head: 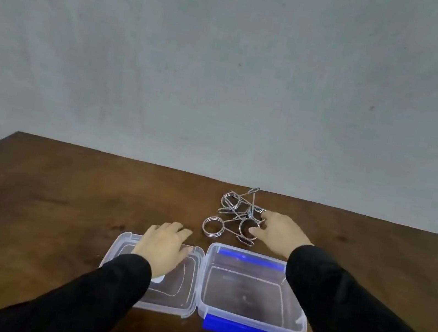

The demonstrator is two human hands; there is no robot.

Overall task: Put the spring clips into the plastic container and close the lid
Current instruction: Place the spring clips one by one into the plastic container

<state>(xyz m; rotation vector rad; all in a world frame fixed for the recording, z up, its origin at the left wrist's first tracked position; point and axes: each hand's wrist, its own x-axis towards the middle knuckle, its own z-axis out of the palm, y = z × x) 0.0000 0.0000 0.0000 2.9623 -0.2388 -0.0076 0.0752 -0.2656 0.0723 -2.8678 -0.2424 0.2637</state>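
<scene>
Your black sleeves cover the lower corners of the frame. Low in the center, the clear plastic container stands open and empty on the brown table, with blue latches. Its lid lies flat at its left, and your left hand rests open on it, holding nothing. Farther, right of center, your right hand touches the metal spring clips; whether its fingers really grip one is hard to see. The gray wall is behind.

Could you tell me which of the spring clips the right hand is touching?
The right hand touches the clip at the pile's right side; the clip with the round coil lies apart, untouched, to the left.
</scene>
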